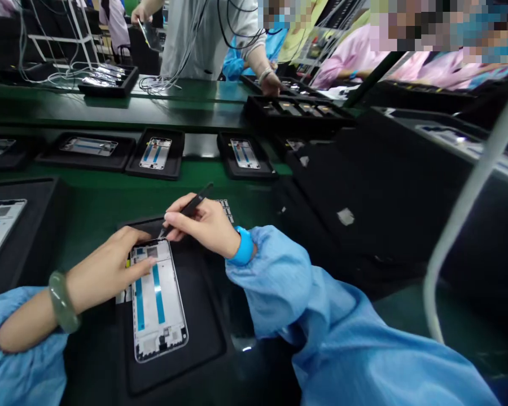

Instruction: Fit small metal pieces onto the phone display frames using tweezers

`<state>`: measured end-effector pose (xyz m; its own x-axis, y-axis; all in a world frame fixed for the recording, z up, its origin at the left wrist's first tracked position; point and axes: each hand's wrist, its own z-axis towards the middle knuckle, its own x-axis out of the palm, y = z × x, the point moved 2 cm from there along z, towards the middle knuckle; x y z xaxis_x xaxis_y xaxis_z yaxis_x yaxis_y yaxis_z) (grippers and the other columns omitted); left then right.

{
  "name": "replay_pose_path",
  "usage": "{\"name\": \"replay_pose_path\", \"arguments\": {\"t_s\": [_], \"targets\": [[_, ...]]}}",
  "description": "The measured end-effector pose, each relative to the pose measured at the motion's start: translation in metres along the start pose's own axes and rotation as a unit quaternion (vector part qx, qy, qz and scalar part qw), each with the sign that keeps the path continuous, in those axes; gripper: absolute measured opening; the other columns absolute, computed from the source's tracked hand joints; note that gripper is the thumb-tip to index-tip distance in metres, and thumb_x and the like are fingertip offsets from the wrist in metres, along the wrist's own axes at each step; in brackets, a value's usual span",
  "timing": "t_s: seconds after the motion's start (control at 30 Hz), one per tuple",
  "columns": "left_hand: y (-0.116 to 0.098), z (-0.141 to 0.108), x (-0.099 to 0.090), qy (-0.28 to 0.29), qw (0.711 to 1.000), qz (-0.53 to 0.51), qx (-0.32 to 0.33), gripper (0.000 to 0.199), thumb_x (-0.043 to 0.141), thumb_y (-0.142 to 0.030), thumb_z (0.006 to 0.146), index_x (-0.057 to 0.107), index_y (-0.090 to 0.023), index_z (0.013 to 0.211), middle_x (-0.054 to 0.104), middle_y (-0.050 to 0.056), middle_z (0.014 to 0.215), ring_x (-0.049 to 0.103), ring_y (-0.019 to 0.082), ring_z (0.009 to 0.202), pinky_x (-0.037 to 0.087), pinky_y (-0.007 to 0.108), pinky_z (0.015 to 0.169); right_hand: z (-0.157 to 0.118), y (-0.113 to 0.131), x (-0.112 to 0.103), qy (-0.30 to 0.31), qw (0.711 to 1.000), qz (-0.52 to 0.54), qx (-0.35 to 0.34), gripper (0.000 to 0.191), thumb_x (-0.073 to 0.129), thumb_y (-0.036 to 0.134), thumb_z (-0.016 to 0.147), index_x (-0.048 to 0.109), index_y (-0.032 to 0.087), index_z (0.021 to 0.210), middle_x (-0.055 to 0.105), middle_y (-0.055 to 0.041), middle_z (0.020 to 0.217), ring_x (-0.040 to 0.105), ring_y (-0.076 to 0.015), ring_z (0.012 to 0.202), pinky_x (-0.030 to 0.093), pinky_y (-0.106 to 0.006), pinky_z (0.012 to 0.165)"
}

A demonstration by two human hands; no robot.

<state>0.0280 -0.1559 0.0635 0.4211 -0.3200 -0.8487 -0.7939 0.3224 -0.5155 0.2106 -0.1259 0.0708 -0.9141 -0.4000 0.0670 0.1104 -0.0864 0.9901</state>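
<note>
A silver phone frame [160, 299] with two blue strips lies in a black tray [203, 338] in front of me. My left hand [110, 265] rests at its upper left, thumb lying on the frame and fingers around the top left edge, apart from the thumb. Pinched in my right hand [201, 223] is a pair of black tweezers [197, 202], tilted, with the tip down at the frame's top edge. Whether the tip holds anything is too small to tell. A small sheet with pale pieces [226, 210] lies partly hidden behind my right hand.
Black trays with phone frames [154, 153] line the green bench [97, 197]. Another frame [0, 225] lies at the left. Stacked black trays [364, 197] and a pale cable [457, 225] stand at the right. Across the bench, a person's hand [271, 84] is at a tray.
</note>
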Motion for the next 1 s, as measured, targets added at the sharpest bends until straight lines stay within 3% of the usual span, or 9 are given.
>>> {"name": "replay_pose_path", "arguments": {"t_s": [0.1,0.23,0.4,0.67,1.0], "targets": [[0.026,-0.013,0.01,-0.048,0.995,0.064,0.057,0.055,0.052,-0.056,0.076,0.045,-0.021,0.118,0.052,0.01,0.122,0.044,0.029,0.118,0.038,0.048,0.096,0.01,-0.021,0.008,-0.034,0.993,0.086,0.079,0.031,0.07,0.035,0.068,0.055,0.014,0.084,0.063,0.0004,0.067,0.065,-0.0105,0.056,0.054,-0.02,0.051],[0.043,-0.027,0.029,-0.066,0.991,0.067,0.1,0.041,0.05,-0.048,0.081,0.045,-0.022,0.112,0.049,0.01,0.128,0.032,0.026,0.13,0.029,0.05,0.104,0.019,-0.046,0.023,-0.03,0.985,0.094,0.142,0.029,0.071,0.033,0.067,0.054,0.013,0.079,0.062,0.0006,0.063,0.065,-0.0103,0.053,0.053,-0.017,0.047],[0.041,-0.032,0.035,-0.082,0.99,0.061,0.099,0.036,0.051,-0.045,0.082,0.045,-0.022,0.11,0.05,0.009,0.128,0.03,0.024,0.131,0.025,0.052,0.107,0.021,-0.058,0.027,-0.013,0.985,0.054,0.161,0.015,0.064,0.021,0.075,0.051,0.013,0.079,0.06,0.002,0.06,0.063,-0.0089,0.049,0.053,-0.016,0.046],[0.039,-0.031,0.036,-0.084,0.99,0.056,0.097,0.038,0.052,-0.046,0.081,0.046,-0.023,0.111,0.051,0.007,0.127,0.03,0.023,0.131,0.023,0.052,0.108,0.027,-0.056,0.026,0.066,0.983,0.01,0.171,0.011,0.06,0.017,0.078,0.05,0.014,0.082,0.059,0.0037,0.055,0.062,-0.0078,0.048,0.052,-0.015,0.046],[0.038,-0.032,0.034,-0.089,0.99,0.047,0.095,0.041,0.053,-0.047,0.08,0.047,-0.023,0.112,0.052,0.006,0.127,0.033,0.024,0.13,0.023,0.052,0.108,0.031,-0.055,0.025,0.105,0.979,0.005,0.175,0.009,0.058,0.015,0.079,0.05,0.014,0.082,0.058,0.0033,0.061,0.062,-0.0065,0.049,0.052,-0.014,0.045]]}}
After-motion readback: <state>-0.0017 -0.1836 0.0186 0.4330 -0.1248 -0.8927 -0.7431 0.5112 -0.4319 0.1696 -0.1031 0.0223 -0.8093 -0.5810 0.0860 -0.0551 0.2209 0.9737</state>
